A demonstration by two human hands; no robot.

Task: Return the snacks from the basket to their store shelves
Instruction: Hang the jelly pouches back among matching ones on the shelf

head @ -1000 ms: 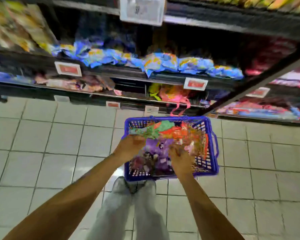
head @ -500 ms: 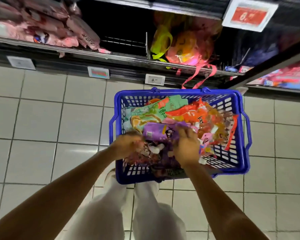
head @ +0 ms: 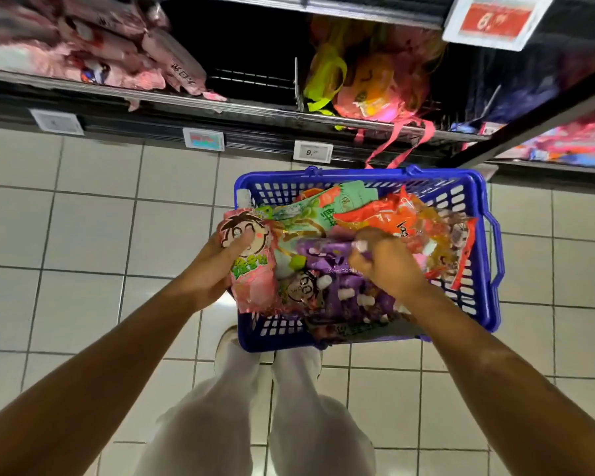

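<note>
**A:** ok so compared to half a second back, the left hand (head: 217, 266) has come up out of the pile with a pink snack packet (head: 251, 259), the one with a cartoon face printed on it. Before that it was just buried in the bags.

**B:** yep. Thumb lies across the front of the packet, fingers behind it, so it's gripped. The packet sits over the left rim of the blue basket (head: 481, 269), partly outside it.

**A:** and the right hand (head: 382, 262)?

**B:** fingers curled down, pinching the top edge of a purple snack bag (head: 327, 255) in the middle of the heap. That bag is lying in the basket with the rest.

**A:** what else is in there?

**B:** a green packet (head: 340, 204) toward the far side, an orange-red bag (head: 385, 214) just right of it, more purple stuff near the front. Basket is on the tiled floor (head: 83, 235), right in front of the person's white trousers (head: 241, 424).

**A:** shelves?

**B:** bottom shelf (head: 255, 109) just beyond the basket: pink packets (head: 83, 46) on the left, a dark gap, then yellow-and-pink net bags (head: 368, 84). White price tag (head: 312, 152) on the edge.
</note>
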